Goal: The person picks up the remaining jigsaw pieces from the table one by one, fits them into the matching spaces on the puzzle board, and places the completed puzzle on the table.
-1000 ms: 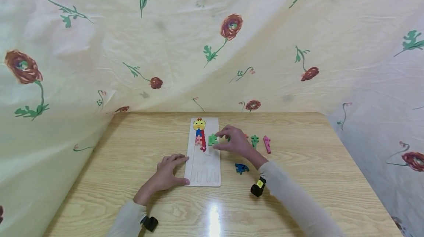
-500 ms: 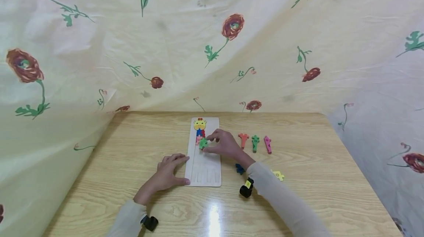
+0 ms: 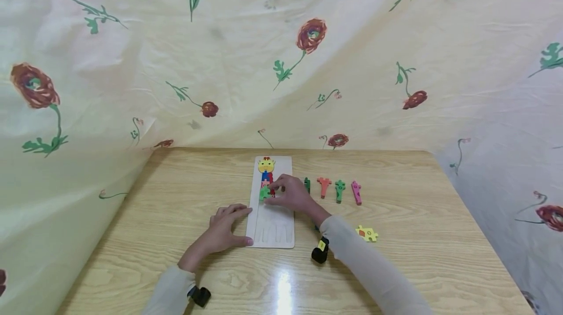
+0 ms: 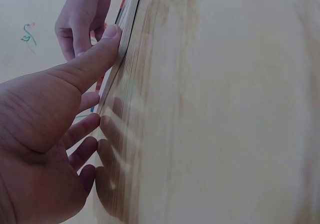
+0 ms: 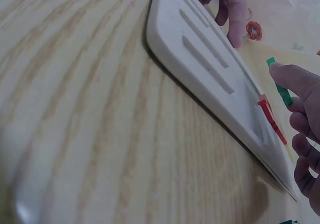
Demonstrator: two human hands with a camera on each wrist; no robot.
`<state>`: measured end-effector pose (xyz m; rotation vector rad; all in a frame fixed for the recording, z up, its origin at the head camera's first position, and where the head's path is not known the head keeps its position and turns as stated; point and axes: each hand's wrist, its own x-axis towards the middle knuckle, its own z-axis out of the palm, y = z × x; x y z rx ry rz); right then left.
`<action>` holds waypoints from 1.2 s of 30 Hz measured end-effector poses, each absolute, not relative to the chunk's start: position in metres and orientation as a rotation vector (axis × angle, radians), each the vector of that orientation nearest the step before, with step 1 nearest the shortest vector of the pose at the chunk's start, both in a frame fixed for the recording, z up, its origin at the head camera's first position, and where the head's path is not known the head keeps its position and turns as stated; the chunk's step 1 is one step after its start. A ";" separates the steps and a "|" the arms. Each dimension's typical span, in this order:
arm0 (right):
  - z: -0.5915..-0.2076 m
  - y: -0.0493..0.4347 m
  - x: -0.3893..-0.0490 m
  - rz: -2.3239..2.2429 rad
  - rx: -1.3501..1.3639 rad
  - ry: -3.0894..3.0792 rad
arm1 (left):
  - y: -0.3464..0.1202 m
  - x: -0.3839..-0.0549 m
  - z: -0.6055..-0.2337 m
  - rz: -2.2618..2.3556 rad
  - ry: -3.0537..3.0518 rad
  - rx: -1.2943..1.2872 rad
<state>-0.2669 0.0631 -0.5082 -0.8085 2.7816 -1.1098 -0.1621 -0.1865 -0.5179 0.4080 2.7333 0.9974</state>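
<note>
A white puzzle board lies on the wooden table, its recessed slots toward the near end. A yellow giraffe head sits at its far end, with blue, red and pink pieces below. My right hand pinches a green puzzle piece between thumb and fingers, just below the pink one. In the right wrist view this green piece appears edge-on, above the board's surface. My left hand rests along the board's left edge, fingers spread, thumb at the near corner. Its fingertips touch the board's side in the left wrist view.
Right of the board lie loose pieces: dark green, orange, green and pink. A yellow piece lies nearer, beside the right sleeve. A blue piece is mostly hidden by the right wrist. Flowered cloth hangs behind the table.
My right hand has moved left across the board with the green piece, which has turned and now sits lower than the pink piece. The left hand has stayed at the board's edge.
</note>
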 end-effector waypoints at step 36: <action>-0.519 0.056 -0.267 -0.990 -0.751 2.833 | -0.186 -0.161 -0.516 1.003 2.742 0.420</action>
